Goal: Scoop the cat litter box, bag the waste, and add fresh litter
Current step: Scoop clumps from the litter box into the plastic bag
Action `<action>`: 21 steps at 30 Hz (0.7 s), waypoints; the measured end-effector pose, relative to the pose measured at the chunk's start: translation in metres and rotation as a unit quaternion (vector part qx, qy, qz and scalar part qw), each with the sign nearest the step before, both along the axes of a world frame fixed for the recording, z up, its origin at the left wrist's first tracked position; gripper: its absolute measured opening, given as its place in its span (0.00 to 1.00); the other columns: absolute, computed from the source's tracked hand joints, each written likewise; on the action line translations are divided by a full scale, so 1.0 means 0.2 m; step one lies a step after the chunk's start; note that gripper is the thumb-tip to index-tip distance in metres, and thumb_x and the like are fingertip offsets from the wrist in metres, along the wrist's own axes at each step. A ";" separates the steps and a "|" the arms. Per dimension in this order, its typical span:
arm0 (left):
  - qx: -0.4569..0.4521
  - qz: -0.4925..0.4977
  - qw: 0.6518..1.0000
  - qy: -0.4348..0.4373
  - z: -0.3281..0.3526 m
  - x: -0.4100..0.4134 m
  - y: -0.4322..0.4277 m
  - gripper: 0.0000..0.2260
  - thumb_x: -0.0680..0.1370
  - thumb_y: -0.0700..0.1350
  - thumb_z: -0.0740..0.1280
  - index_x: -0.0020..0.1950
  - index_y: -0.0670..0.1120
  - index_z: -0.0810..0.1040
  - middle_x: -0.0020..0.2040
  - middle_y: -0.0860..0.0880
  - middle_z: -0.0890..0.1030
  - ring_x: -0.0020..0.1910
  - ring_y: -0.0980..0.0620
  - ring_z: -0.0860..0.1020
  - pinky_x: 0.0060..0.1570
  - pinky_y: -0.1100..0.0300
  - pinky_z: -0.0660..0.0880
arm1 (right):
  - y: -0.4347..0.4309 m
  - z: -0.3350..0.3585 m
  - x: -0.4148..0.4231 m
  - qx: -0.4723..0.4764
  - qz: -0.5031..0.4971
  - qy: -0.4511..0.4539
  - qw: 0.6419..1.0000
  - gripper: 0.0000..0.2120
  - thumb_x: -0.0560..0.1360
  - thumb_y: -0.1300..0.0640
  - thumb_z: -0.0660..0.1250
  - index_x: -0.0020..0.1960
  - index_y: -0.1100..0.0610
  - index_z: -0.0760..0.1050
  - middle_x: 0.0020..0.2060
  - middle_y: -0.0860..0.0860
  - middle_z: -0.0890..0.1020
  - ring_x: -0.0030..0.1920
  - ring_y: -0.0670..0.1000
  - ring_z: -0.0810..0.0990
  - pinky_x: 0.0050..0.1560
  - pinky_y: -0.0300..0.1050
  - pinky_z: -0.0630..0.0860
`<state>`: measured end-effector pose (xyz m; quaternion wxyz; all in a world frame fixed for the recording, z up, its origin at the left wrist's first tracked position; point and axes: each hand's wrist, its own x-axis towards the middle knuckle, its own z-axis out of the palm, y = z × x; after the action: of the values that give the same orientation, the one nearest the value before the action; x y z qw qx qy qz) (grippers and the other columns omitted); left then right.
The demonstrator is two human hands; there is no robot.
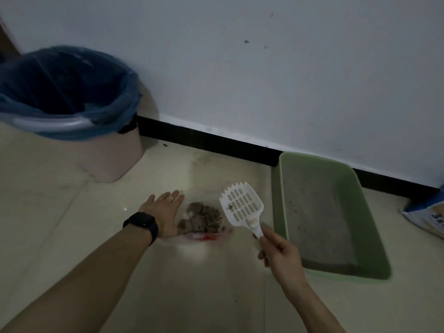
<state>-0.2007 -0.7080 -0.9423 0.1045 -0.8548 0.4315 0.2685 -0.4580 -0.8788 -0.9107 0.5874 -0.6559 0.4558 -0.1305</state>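
pink plastic bin [115,159] far left by wall [240,68], clear waste bag [204,218] on floor [72,236] centre, green plastic litter tray [367,236] right

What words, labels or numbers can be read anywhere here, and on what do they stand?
"3": a blue figure on the litter bag at the right edge; the print after it is cut off and too blurred to read.
Watch: screen dark, no text shows.
Scoop, litter box, bin: no text visible.
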 end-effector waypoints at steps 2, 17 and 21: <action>0.004 0.012 1.000 0.008 -0.03 0.01 0.04 0.45 0.76 0.67 0.61 0.81 0.50 0.39 0.81 0.50 0.41 0.80 0.49 0.46 0.77 0.48 0.47 | 0.03 -0.04 0.03 -0.081 0.068 0.048 0.993 0.15 0.79 0.59 0.66 0.63 0.45 0.76 0.45 0.45 0.85 0.33 0.42 0.81 0.38 0.37 0.77; -0.010 0.006 1.000 0.029 -0.12 -0.07 -0.02 0.47 0.74 0.66 0.65 0.81 0.48 0.41 0.81 0.48 0.44 0.79 0.47 0.48 0.77 0.45 0.49 | 0.06 -0.07 0.10 -0.472 0.220 0.144 0.842 0.16 0.76 0.64 0.67 0.62 0.55 0.80 0.56 0.49 0.83 0.51 0.52 0.82 0.55 0.45 0.79; 0.001 0.008 1.000 0.026 -0.12 -0.09 -0.02 0.49 0.74 0.63 0.69 0.81 0.47 0.41 0.81 0.48 0.44 0.79 0.47 0.47 0.77 0.44 0.49 | 0.05 -0.07 0.09 -0.481 0.224 0.135 0.837 0.16 0.75 0.65 0.68 0.61 0.55 0.81 0.54 0.49 0.84 0.49 0.52 0.83 0.52 0.43 0.79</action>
<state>-0.2185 -0.7124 -0.9666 0.0921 -0.8507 0.4270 0.2923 -0.4393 -0.8684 -0.9238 0.1440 -0.9512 0.2507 -0.1080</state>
